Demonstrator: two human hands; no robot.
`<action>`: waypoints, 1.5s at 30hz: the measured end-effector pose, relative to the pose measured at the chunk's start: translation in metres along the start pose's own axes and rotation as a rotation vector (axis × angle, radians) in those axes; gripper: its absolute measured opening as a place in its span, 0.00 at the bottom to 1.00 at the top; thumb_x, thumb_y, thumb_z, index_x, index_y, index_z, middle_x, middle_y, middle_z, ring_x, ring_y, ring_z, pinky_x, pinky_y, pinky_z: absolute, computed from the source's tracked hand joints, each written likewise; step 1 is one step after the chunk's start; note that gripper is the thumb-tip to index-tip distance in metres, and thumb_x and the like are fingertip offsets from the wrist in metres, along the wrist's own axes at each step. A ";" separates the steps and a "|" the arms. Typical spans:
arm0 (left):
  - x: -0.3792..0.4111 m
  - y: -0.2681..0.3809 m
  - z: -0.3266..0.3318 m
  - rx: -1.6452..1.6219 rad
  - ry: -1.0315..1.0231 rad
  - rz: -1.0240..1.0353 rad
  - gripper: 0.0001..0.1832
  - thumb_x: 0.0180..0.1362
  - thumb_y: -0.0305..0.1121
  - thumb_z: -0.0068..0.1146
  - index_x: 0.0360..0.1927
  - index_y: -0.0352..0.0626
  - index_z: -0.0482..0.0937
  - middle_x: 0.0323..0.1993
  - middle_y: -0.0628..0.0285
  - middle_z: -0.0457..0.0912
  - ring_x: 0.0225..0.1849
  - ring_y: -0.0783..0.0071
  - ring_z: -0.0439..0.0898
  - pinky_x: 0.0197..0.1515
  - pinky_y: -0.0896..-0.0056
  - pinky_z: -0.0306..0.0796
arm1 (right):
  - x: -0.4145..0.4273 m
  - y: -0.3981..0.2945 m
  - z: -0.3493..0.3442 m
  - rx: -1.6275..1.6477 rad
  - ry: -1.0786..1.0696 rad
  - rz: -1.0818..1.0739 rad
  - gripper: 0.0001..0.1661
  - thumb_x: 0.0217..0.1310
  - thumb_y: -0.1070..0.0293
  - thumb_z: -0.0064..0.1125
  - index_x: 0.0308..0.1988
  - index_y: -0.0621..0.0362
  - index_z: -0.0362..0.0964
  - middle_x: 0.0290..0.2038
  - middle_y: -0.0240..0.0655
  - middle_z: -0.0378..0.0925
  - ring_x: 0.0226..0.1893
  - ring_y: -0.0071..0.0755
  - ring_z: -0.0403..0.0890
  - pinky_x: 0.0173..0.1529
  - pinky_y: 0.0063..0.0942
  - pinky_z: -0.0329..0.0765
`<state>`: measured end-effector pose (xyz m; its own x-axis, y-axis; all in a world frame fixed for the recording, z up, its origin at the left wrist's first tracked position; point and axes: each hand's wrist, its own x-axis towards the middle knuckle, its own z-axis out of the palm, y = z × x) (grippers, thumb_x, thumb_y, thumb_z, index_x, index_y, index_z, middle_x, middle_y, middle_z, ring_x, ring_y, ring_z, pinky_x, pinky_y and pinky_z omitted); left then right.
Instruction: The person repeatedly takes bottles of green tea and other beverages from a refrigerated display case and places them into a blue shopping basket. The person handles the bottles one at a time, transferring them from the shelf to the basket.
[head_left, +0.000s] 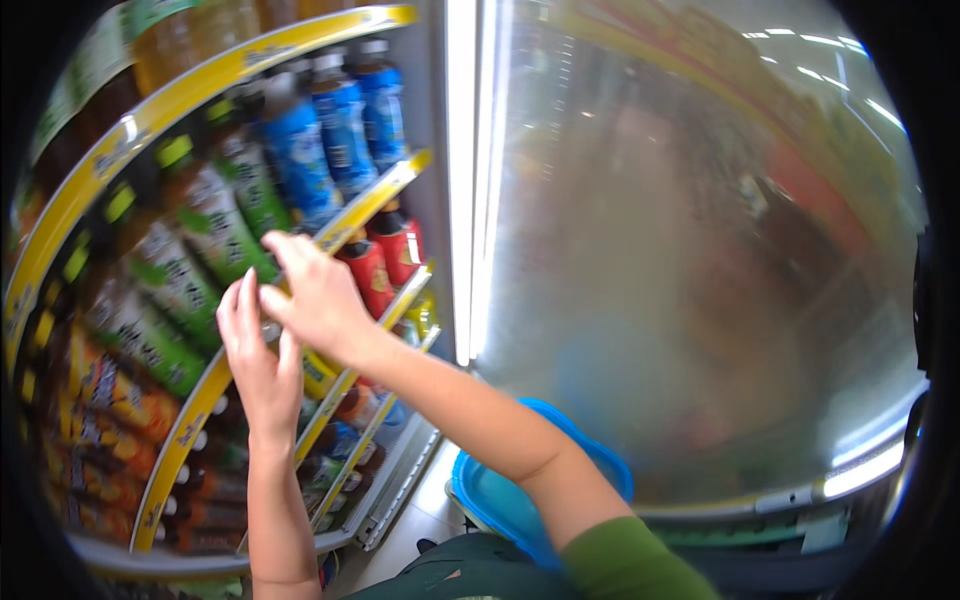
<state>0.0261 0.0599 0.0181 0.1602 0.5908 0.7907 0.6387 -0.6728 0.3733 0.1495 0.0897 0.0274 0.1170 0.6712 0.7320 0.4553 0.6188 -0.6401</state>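
Note:
Both bare hands reach to the front edge of a cooler shelf (202, 409) with a yellow price strip. My left hand (262, 360) is raised, its fingers extended and slightly apart, with nothing seen in it. Close beside it, my right hand (315, 292) has its thumb and fingers spread, also with nothing visible between them. Behind the fingers stand bottles with green and white labels (217, 217). Blue-labelled bottles (300, 150) stand farther right on that shelf. Red-labelled bottles (367, 274) are on the shelf below, near my right wrist.
Orange-labelled bottles (112, 382) fill the shelf's left part. At right is a fogged glass cooler door (637, 262), beside a bright vertical light strip (469, 187). A blue plastic tub (619, 469) stands low under my right arm. More shelves of bottles lie below.

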 end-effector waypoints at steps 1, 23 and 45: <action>-0.008 0.006 0.010 -0.054 -0.023 0.031 0.30 0.58 0.20 0.57 0.66 0.32 0.68 0.63 0.47 0.70 0.64 0.52 0.72 0.65 0.59 0.66 | -0.018 0.004 -0.009 0.013 0.043 -0.059 0.29 0.57 0.64 0.60 0.56 0.68 0.70 0.52 0.56 0.76 0.52 0.60 0.79 0.56 0.45 0.77; -0.417 0.125 0.279 -0.605 -1.625 0.201 0.37 0.53 0.27 0.66 0.67 0.39 0.64 0.60 0.42 0.71 0.58 0.41 0.76 0.57 0.50 0.75 | -0.564 0.065 -0.208 -0.902 0.244 1.467 0.28 0.60 0.68 0.64 0.59 0.63 0.69 0.57 0.47 0.72 0.42 0.46 0.85 0.50 0.44 0.79; -0.341 0.054 0.264 -0.945 -1.563 -0.187 0.45 0.47 0.30 0.75 0.70 0.44 0.65 0.65 0.50 0.72 0.67 0.50 0.71 0.67 0.57 0.67 | -0.380 0.086 -0.234 -0.552 -0.125 1.166 0.22 0.49 0.51 0.70 0.37 0.57 0.79 0.34 0.41 0.85 0.35 0.47 0.86 0.39 0.42 0.80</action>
<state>0.2046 -0.0602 -0.3592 0.9701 0.1321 -0.2038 0.2297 -0.2265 0.9465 0.3512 -0.2075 -0.2512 0.6197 0.7491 -0.2342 0.4467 -0.5820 -0.6795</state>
